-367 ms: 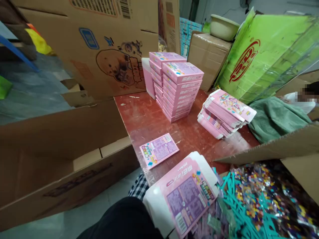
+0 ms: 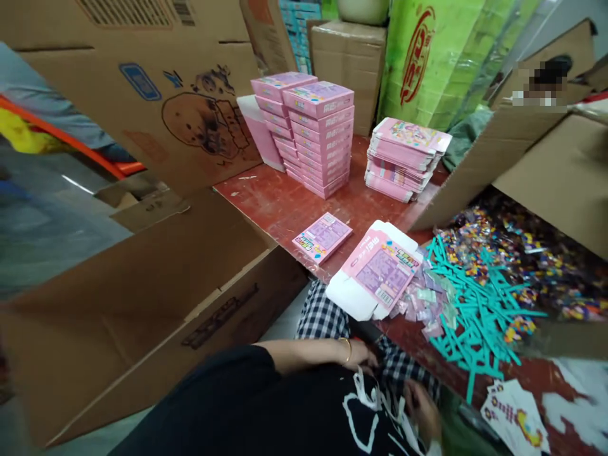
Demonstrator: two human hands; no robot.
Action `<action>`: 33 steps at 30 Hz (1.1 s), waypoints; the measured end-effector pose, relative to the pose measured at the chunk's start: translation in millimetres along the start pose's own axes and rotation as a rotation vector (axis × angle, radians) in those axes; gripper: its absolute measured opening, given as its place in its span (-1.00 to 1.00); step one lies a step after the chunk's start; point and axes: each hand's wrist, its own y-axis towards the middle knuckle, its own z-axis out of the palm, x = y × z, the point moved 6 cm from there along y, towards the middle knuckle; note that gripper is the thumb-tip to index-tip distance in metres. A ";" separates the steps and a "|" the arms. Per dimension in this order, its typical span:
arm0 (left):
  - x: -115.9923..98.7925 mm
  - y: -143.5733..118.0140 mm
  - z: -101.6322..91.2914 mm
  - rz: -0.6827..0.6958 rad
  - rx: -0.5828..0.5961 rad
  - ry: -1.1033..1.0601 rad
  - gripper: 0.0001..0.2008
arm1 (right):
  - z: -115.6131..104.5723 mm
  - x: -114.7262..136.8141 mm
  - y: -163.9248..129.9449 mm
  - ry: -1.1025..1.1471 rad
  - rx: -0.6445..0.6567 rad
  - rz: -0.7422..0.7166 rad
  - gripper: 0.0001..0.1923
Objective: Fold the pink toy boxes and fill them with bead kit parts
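Observation:
My left hand [image 2: 361, 354], below a gold bracelet, rests low over the checked cloth on my lap, its fingers bent downward and partly hidden. My right hand [image 2: 424, 405] is at the lower middle, beside the white strings on my dark top; its fingers are partly covered and blurred. Nothing held shows clearly in either hand. Above them, an unfolded pink carton [image 2: 380, 269] with white flaps lies at the table's edge, over small pale packets [image 2: 422, 301]. A closed-looking pink box [image 2: 323, 237] lies to its left.
Stacked pink boxes [image 2: 318, 139] and a pile of flat cartons [image 2: 403, 161] stand on the red table [image 2: 251, 196]. Teal sticks [image 2: 475, 304] and small shiny packets [image 2: 513, 247] spill from a cardboard box at right. Printed cards [image 2: 515, 415] lie lower right. An open cardboard box [image 2: 118, 304] stands left.
The view has shifted right and down, so the table things appear higher. Both my hands have come into view at my lap. The flat carton lies at the table's edge.

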 end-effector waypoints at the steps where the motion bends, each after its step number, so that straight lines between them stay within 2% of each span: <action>1: 0.7 -10.0 -4.0 0.076 0.034 0.026 -0.81 | 4.9 -1.8 -7.5 0.028 -0.004 -0.002 -0.72; 3: 9.2 -34.0 -19.3 0.165 -0.002 0.094 -0.72 | 11.2 -3.5 -9.5 0.079 0.016 -0.008 -0.72; 6: 31.1 -70.5 -39.8 0.194 -0.164 0.193 -0.74 | 12.0 -1.6 1.9 0.101 0.068 -0.014 -0.71; 9: 49.8 -93.5 -42.4 0.178 -0.312 0.237 -0.75 | 9.1 3.2 8.3 0.101 0.067 -0.041 -0.69; 12: 50.9 -102.1 -36.1 0.190 -0.382 0.248 -0.74 | 7.4 13.2 7.0 0.120 0.062 -0.076 -0.69; 13: 45.0 -104.1 -36.3 0.225 -0.390 0.255 -0.73 | 4.8 19.7 7.2 0.131 0.062 -0.100 -0.70; 15: 21.7 -111.6 -47.8 0.392 -0.460 0.300 -0.72 | -6.4 39.3 12.7 0.152 0.068 -0.181 -0.71; 16: 5.3 -118.6 -60.0 0.522 -0.550 0.341 -0.71 | -15.4 51.7 19.0 0.158 0.067 -0.236 -0.71; 18: -26.5 -135.0 -95.3 0.752 -0.837 0.408 -0.71 | -38.2 77.9 40.2 0.148 0.040 -0.356 -0.69; 19: -38.2 -138.6 -116.0 0.784 -0.983 0.411 -0.71 | -51.0 89.4 55.1 0.133 0.004 -0.401 -0.70; 20: -47.8 -136.2 -136.0 0.768 -1.079 0.402 -0.69 | -64.0 99.5 72.3 0.105 -0.053 -0.438 -0.71; 21: -55.9 -128.3 -154.2 0.724 -1.124 0.389 -0.67 | -75.3 108.5 91.0 0.076 -0.105 -0.470 -0.73; 23: -67.2 -99.4 -181.9 0.577 -1.081 0.377 -0.61 | -91.3 124.6 131.0 0.031 -0.192 -0.520 -0.74; 26: -69.8 -52.9 -200.2 0.362 -0.942 0.362 -0.41 | -96.4 147.1 191.5 -0.045 -0.225 -0.520 -0.75; 30: -56.6 -22.1 -194.1 0.195 -0.852 0.332 -0.11 | -83.1 167.1 254.9 -0.236 -0.164 -0.361 -0.74; 33: -50.8 -17.9 -185.8 0.200 -0.814 0.337 -0.04 | -65.1 171.9 282.1 -0.355 -0.086 -0.318 -0.45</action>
